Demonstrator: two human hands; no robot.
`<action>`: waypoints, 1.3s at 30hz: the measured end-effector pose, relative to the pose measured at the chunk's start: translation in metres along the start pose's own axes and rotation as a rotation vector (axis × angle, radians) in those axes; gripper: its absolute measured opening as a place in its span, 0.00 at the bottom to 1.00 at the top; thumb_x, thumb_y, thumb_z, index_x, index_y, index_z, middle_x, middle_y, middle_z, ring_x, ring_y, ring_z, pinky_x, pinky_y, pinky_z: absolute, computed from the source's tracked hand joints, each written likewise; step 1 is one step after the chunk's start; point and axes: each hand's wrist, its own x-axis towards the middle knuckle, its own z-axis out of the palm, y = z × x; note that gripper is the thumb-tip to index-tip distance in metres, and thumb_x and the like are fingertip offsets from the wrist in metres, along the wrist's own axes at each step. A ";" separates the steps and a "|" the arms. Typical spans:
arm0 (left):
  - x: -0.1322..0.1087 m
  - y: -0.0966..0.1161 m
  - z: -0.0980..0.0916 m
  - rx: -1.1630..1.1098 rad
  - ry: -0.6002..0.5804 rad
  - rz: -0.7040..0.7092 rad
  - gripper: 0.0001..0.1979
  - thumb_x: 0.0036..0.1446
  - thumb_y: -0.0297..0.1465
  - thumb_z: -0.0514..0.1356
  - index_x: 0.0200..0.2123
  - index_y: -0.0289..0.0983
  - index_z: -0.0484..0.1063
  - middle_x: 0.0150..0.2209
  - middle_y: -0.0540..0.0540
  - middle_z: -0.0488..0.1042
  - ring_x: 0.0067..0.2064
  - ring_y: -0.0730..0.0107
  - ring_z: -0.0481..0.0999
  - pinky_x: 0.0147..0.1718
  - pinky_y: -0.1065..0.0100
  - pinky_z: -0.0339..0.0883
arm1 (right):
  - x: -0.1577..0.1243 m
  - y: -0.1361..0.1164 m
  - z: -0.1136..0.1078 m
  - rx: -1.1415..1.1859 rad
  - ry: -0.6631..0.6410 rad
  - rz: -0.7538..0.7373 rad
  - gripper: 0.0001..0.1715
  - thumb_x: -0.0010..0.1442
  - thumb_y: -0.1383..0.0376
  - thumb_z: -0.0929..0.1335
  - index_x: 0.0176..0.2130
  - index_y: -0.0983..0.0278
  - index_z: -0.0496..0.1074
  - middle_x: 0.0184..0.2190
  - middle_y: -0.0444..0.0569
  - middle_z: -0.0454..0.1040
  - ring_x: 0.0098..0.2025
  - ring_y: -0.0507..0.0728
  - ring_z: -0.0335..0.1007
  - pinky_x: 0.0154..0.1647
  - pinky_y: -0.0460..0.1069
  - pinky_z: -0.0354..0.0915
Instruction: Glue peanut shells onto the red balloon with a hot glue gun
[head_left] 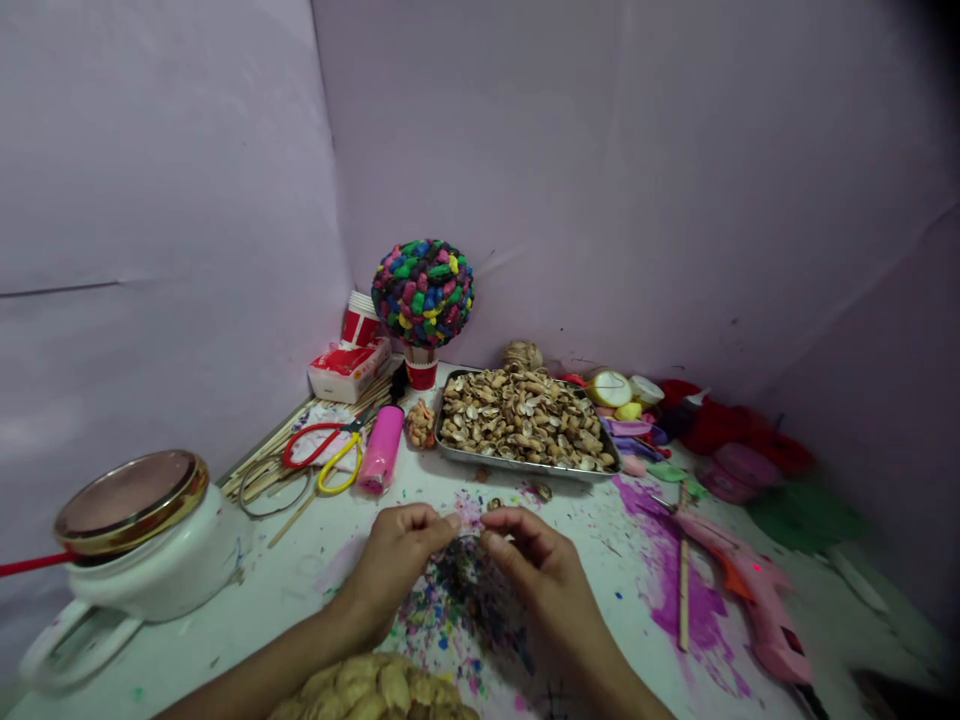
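My left hand (411, 548) and my right hand (534, 558) are raised over the paint-specked tabletop, fingertips close together. Thumb and fingers are pinched on each; whatever lies between them is too small to make out. Below them, at the bottom edge, is a rounded form covered in peanut shells (375, 690), only partly in view. Just beyond my fingertips, a loose shell piece (495, 504) and another shell (543, 491) lie on the table. Farther back, a metal tray (517, 466) holds a heap of peanut shells (517, 415).
Right: a pink glue gun (750, 590) beside a wooden stick (683, 590). Left: a white mug (150, 570) with a gold-rimmed lid, scissors (341, 455) and a pink roll (382, 445). At the back, a multicoloured ball (424, 293) tops a red cup (421, 372). Walls enclose the table.
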 end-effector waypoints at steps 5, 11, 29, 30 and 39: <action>0.000 0.000 0.000 -0.053 -0.003 -0.019 0.06 0.43 0.31 0.59 0.26 0.35 0.68 0.14 0.58 0.59 0.16 0.81 0.51 0.15 0.75 0.43 | -0.005 -0.003 0.002 -0.266 -0.038 -0.082 0.02 0.50 0.65 0.68 0.28 0.62 0.70 0.17 0.37 0.60 0.19 0.49 0.50 0.20 0.45 0.47; -0.003 -0.002 0.003 0.054 -0.285 -0.132 0.17 0.44 0.41 0.58 0.14 0.34 0.65 0.08 0.56 0.56 0.12 0.82 0.50 0.13 0.74 0.38 | -0.004 -0.008 -0.004 -0.481 -0.085 -0.170 0.06 0.49 0.66 0.69 0.32 0.61 0.73 0.17 0.39 0.63 0.19 0.50 0.54 0.21 0.45 0.50; -0.002 -0.005 0.007 -0.141 -0.306 -0.193 0.16 0.40 0.41 0.60 0.16 0.33 0.68 0.09 0.55 0.60 0.09 0.83 0.51 0.10 0.75 0.39 | 0.004 -0.006 -0.008 -0.283 -0.059 -0.188 0.07 0.51 0.67 0.68 0.31 0.62 0.77 0.29 0.49 0.77 0.34 0.57 0.72 0.36 0.50 0.65; -0.002 -0.004 0.007 -0.152 -0.304 -0.203 0.15 0.40 0.40 0.60 0.17 0.32 0.69 0.10 0.55 0.61 0.09 0.83 0.52 0.10 0.76 0.39 | 0.004 -0.006 -0.008 -0.256 -0.037 -0.156 0.07 0.50 0.66 0.68 0.31 0.62 0.77 0.29 0.49 0.77 0.33 0.58 0.72 0.35 0.50 0.65; -0.001 -0.005 0.006 -0.197 -0.262 -0.247 0.14 0.41 0.39 0.59 0.19 0.32 0.70 0.12 0.53 0.64 0.10 0.83 0.54 0.10 0.76 0.38 | 0.008 -0.004 -0.011 -0.164 0.156 -0.002 0.14 0.49 0.60 0.69 0.35 0.65 0.76 0.28 0.51 0.78 0.26 0.56 0.66 0.28 0.50 0.60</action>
